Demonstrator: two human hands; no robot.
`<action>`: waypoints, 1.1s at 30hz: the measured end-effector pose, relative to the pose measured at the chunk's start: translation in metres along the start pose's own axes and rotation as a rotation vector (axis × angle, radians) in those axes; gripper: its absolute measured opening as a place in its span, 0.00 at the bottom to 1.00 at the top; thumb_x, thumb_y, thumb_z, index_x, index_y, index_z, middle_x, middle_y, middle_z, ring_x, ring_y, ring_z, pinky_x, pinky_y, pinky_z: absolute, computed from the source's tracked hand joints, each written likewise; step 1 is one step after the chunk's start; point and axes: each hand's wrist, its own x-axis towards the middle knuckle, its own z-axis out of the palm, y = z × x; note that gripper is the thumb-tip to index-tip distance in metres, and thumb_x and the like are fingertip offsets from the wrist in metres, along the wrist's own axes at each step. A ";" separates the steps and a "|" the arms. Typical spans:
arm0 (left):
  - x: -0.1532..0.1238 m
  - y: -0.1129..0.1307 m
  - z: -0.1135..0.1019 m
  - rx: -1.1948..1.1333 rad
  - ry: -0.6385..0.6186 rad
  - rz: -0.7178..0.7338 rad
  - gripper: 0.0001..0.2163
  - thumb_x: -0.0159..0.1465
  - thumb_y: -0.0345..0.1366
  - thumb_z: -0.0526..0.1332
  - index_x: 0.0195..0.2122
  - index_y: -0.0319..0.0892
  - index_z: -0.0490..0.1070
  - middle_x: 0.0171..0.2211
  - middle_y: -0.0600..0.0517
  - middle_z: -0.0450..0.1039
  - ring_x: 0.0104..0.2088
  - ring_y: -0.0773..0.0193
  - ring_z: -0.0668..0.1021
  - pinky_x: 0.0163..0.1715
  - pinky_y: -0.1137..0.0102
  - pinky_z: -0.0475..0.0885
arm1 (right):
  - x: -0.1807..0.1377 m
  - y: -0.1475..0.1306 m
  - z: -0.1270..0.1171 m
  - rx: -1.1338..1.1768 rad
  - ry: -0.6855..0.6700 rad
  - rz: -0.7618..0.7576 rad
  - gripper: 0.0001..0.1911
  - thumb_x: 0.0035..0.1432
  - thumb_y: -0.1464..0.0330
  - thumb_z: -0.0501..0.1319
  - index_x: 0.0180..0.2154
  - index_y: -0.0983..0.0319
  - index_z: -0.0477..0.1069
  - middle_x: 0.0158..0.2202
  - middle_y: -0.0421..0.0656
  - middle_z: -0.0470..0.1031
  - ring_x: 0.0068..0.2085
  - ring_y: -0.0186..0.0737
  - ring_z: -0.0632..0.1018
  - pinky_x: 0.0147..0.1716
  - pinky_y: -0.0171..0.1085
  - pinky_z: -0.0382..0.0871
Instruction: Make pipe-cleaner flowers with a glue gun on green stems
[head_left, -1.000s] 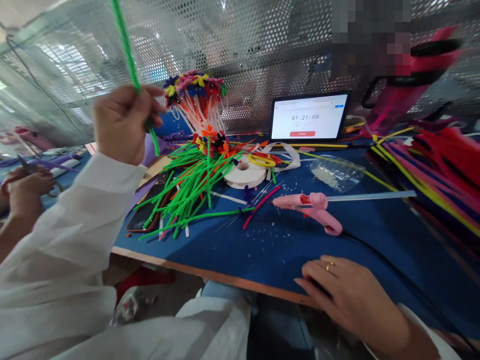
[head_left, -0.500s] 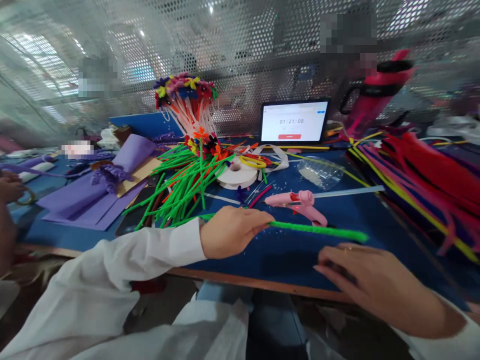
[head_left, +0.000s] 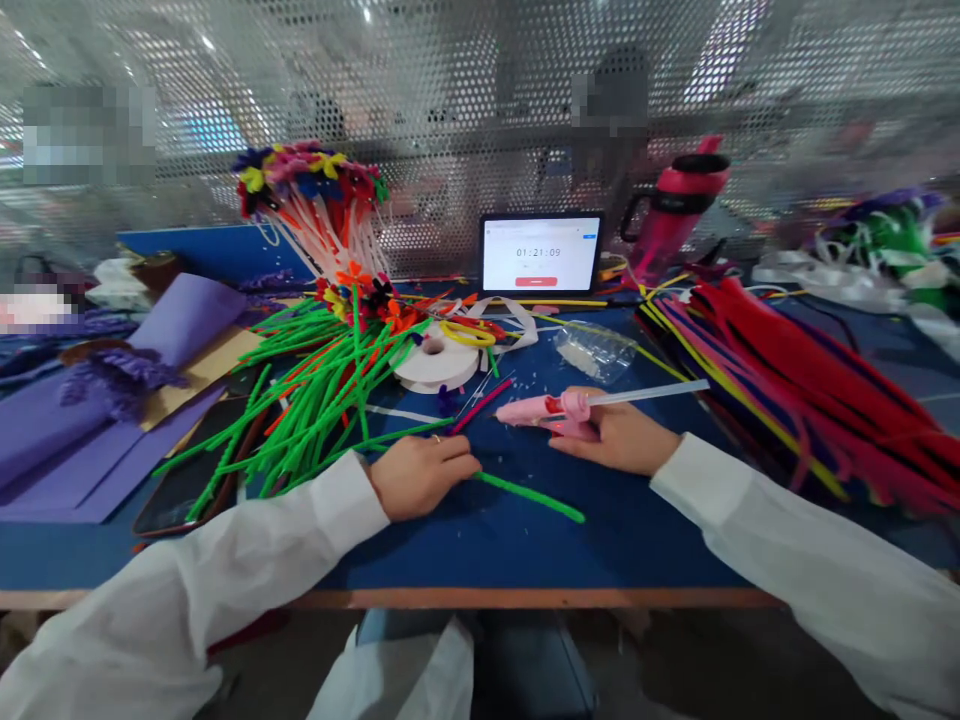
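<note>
My left hand (head_left: 420, 472) rests on the blue table (head_left: 525, 550) with its fingers pinched round one end of a green pipe cleaner (head_left: 534, 496), which lies flat and points right. My right hand (head_left: 619, 436) is closed round the handle of a pink glue gun (head_left: 555, 410) that lies on the table with a clear glue stick poking out of its back. Both arms wear white sleeves.
A heap of green pipe cleaners (head_left: 322, 395) and small flowers lies left of centre. A white tape roll (head_left: 435, 362), a tablet (head_left: 540, 252) showing a timer, a pink bottle (head_left: 675, 215), a flower bunch (head_left: 307, 190), purple paper (head_left: 90, 400) and red and yellow pipe cleaners (head_left: 795, 390) ring the work area.
My left hand brought the green pipe cleaner down from the air and laid it on the table. My right hand left the table edge and took hold of the glue gun.
</note>
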 end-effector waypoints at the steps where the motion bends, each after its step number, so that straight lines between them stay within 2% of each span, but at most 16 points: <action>1: -0.001 -0.008 0.002 0.008 0.017 -0.036 0.10 0.67 0.31 0.47 0.41 0.42 0.67 0.37 0.52 0.72 0.31 0.67 0.76 0.28 0.73 0.69 | 0.000 0.001 0.003 0.030 -0.001 0.023 0.23 0.57 0.52 0.55 0.43 0.64 0.71 0.42 0.51 0.76 0.44 0.51 0.77 0.44 0.46 0.71; 4: -0.002 -0.029 0.007 0.053 0.097 -0.107 0.10 0.68 0.31 0.48 0.41 0.41 0.68 0.40 0.50 0.74 0.35 0.66 0.77 0.30 0.73 0.71 | 0.000 0.004 0.004 0.166 0.041 0.071 0.20 0.58 0.55 0.55 0.44 0.62 0.72 0.40 0.48 0.78 0.42 0.49 0.78 0.41 0.44 0.72; 6: -0.001 -0.039 0.008 0.092 0.149 -0.152 0.09 0.67 0.31 0.50 0.42 0.40 0.69 0.40 0.49 0.75 0.38 0.63 0.77 0.34 0.70 0.72 | 0.002 0.007 0.000 0.266 0.086 0.148 0.18 0.57 0.55 0.56 0.39 0.62 0.74 0.32 0.45 0.78 0.34 0.45 0.79 0.33 0.41 0.73; 8: 0.002 -0.044 0.005 0.086 0.204 -0.196 0.09 0.66 0.31 0.51 0.42 0.39 0.69 0.39 0.48 0.75 0.40 0.60 0.76 0.38 0.67 0.73 | 0.004 0.012 -0.006 0.313 0.112 0.221 0.19 0.56 0.54 0.56 0.33 0.63 0.74 0.22 0.42 0.74 0.25 0.40 0.75 0.25 0.37 0.69; 11: 0.010 -0.041 -0.007 -0.042 0.321 -0.262 0.09 0.66 0.31 0.51 0.42 0.38 0.70 0.39 0.46 0.75 0.42 0.60 0.75 0.44 0.65 0.72 | 0.008 0.019 -0.015 0.251 0.131 0.175 0.19 0.54 0.55 0.58 0.30 0.65 0.74 0.18 0.41 0.70 0.20 0.36 0.70 0.21 0.36 0.65; 13: 0.014 -0.031 -0.015 -0.145 0.381 -0.306 0.10 0.67 0.30 0.50 0.44 0.37 0.69 0.39 0.45 0.74 0.41 0.62 0.76 0.43 0.68 0.73 | 0.008 0.022 -0.016 0.209 0.124 0.136 0.18 0.54 0.56 0.58 0.30 0.65 0.74 0.19 0.42 0.71 0.21 0.36 0.71 0.22 0.36 0.65; 15: 0.016 -0.019 -0.018 -0.195 0.362 -0.310 0.13 0.67 0.29 0.49 0.49 0.38 0.67 0.38 0.46 0.73 0.38 0.66 0.76 0.37 0.72 0.73 | 0.007 0.026 -0.014 0.212 0.117 0.129 0.18 0.55 0.57 0.58 0.31 0.65 0.75 0.22 0.43 0.74 0.24 0.38 0.73 0.25 0.38 0.68; 17: 0.015 -0.008 -0.016 -0.143 0.305 -0.238 0.14 0.67 0.30 0.49 0.52 0.39 0.65 0.36 0.48 0.73 0.31 0.68 0.76 0.30 0.74 0.72 | 0.004 0.029 -0.009 0.237 0.114 0.131 0.17 0.56 0.57 0.58 0.34 0.65 0.75 0.27 0.44 0.77 0.28 0.40 0.76 0.28 0.38 0.71; 19: 0.012 -0.003 -0.010 -0.059 0.253 -0.146 0.14 0.67 0.34 0.50 0.52 0.40 0.66 0.33 0.50 0.74 0.25 0.68 0.75 0.24 0.74 0.69 | 0.000 0.032 -0.005 0.268 0.114 0.131 0.17 0.56 0.57 0.58 0.36 0.64 0.74 0.31 0.45 0.79 0.31 0.42 0.78 0.30 0.39 0.72; 21: 0.009 -0.002 -0.004 -0.022 0.206 -0.129 0.14 0.67 0.36 0.51 0.50 0.41 0.68 0.31 0.52 0.73 0.23 0.69 0.73 0.22 0.73 0.68 | -0.004 0.033 -0.002 0.303 0.102 0.159 0.16 0.56 0.58 0.58 0.38 0.63 0.74 0.33 0.45 0.79 0.33 0.44 0.79 0.32 0.40 0.73; 26: 0.004 -0.007 0.000 -0.049 0.187 -0.200 0.13 0.67 0.35 0.52 0.49 0.44 0.70 0.29 0.53 0.72 0.23 0.70 0.73 0.22 0.74 0.67 | -0.007 0.033 -0.003 0.383 0.049 0.245 0.18 0.57 0.56 0.58 0.39 0.63 0.74 0.32 0.45 0.79 0.30 0.42 0.79 0.27 0.37 0.73; 33: 0.003 -0.008 0.000 -0.123 0.219 -0.191 0.12 0.65 0.30 0.53 0.46 0.38 0.72 0.34 0.47 0.73 0.35 0.65 0.74 0.36 0.69 0.73 | -0.008 0.038 0.002 0.165 0.115 0.102 0.17 0.56 0.57 0.58 0.38 0.63 0.75 0.32 0.46 0.79 0.33 0.44 0.79 0.34 0.40 0.72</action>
